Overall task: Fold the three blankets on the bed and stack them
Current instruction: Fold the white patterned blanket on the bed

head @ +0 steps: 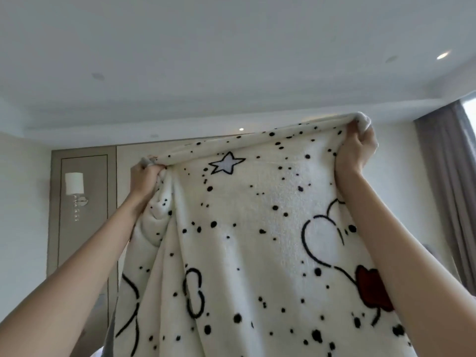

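Holding both arms up and out in front of me, I have each hand clamped on the top edge of one blanket. My left hand is fisted round a bunched corner, fingers curled tight into the fleece. My right hand pinches the other end, with a roll of cloth spilling over the top of its fingers.

The right hand sits clearly higher than the left, so the held edge climbs from left to right instead of lying level. That edge is the axis that matters: it runs straight from one hand to the other, fairly taut. The cream cloth, with its black spots, a star and a red patch, hangs below both hands and between my forearms, out past the bottom of the view. I cannot see its lower edge, the bed or the other two blankets.

I judge this to be an early fold being set up. The next move would bring the hands together, corner to corner, with the left rising to meet the right so the halves match.

Beyond the blanket, past my left hand, a wall lamp hangs on a grey panel. Past my right hand falls a grey curtain.
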`<state>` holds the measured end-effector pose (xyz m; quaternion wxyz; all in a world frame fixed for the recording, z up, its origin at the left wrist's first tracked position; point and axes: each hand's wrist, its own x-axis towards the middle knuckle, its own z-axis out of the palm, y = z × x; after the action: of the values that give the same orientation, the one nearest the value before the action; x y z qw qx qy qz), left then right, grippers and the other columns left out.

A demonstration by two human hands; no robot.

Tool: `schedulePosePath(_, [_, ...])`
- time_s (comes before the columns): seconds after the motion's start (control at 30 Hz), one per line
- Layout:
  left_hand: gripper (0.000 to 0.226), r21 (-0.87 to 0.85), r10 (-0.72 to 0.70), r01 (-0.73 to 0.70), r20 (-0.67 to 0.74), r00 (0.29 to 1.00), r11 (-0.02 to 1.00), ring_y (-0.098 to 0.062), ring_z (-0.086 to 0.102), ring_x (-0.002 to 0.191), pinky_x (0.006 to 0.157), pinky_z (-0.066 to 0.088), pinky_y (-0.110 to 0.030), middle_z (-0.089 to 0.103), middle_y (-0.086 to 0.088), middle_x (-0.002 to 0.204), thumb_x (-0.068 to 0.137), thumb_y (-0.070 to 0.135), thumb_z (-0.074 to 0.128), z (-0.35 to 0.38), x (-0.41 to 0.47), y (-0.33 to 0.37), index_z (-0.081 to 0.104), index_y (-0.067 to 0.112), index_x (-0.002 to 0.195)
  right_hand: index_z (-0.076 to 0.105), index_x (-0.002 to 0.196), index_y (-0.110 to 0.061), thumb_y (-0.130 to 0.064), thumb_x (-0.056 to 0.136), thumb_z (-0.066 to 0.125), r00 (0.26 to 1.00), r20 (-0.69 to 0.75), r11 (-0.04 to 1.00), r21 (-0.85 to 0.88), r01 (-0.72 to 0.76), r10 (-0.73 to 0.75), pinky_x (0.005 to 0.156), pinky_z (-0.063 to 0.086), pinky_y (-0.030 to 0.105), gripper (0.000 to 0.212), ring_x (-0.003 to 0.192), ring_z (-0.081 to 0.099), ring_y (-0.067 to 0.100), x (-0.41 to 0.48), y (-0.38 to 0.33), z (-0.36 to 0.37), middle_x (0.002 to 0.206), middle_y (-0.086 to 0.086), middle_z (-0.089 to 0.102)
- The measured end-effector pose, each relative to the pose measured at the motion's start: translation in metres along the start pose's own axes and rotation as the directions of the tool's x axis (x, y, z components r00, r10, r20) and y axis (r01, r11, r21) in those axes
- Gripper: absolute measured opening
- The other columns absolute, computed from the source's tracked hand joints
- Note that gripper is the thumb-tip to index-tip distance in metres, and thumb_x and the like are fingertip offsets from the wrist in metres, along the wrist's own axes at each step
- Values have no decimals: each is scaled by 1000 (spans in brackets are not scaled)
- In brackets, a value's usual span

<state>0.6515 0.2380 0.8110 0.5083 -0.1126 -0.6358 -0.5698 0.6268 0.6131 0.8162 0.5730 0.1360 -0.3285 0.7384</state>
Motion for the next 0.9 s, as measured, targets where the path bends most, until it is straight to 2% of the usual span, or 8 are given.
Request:
schedulePosePath(0.1, [23,74,-111,105,77,991,992,-7,52,62,54,41,-20,53,7,61,82,4,56,14,-13,-60,49,18,66,60,88,-18,-14,95,48,997,-2,992,-102,-78,78,62,42,10,15,69,48,1,-8,62,-29,77,-10,54])
schedulePosePath(0.23, [15,136,-317,297,153,936,945,-20,56,81,66,42,-25,59,-4,79,83,5,64,40,-42,-166,59,17,76,54,74,-21,-11,94,48,985,-27,930,-326,-170,171,62,40,20,23,62,44,2,-28,162,-87,69,-8,50])
schedulePosePath(0.37, [11,233,-532,486,213,819,842,-22,62,83,77,49,-31,66,-5,86,81,10,71,73,-87,-277,64,17,78,62,89,-13,-15,94,48,967,-72,777,-581,-241,246,74,43,31,15,79,52,15,-51,269,-161,79,1,58])
schedulePosePath(0.47, [30,345,-649,567,207,732,748,-18,57,77,68,44,-27,60,1,78,78,12,75,100,-130,-368,49,21,66,59,84,-15,-20,93,47,941,-134,639,-704,-312,311,74,42,34,15,78,53,16,-76,348,-223,77,-1,58])
schedulePosePath(0.63, [33,464,-819,687,181,544,559,-18,51,92,72,39,-28,50,1,78,80,7,76,144,-203,-518,46,19,72,58,84,-9,-19,92,49,874,-239,422,-802,-423,422,77,44,40,15,80,51,22,-116,464,-323,81,8,57])
schedulePosePath(0.7, [16,502,-881,726,224,416,471,-18,53,102,86,39,-28,57,0,96,83,8,75,157,-225,-567,61,11,91,61,92,-4,-19,93,48,835,-308,308,-826,-472,455,82,44,40,20,85,54,26,-128,500,-355,87,12,60])
schedulePosePath(0.77, [33,555,-913,725,269,307,407,-10,54,100,91,40,-29,58,7,103,81,18,79,165,-240,-606,63,9,109,61,98,-2,-19,94,46,796,-362,204,-839,-505,485,83,43,39,23,91,56,29,-140,532,-379,95,16,63])
schedulePosePath(0.9, [38,545,-962,801,233,139,248,-22,61,101,105,44,-39,59,-12,104,76,20,83,167,-266,-657,52,8,94,56,93,-3,-21,96,42,737,-403,45,-862,-505,543,74,41,36,23,89,54,30,-169,575,-406,88,9,56])
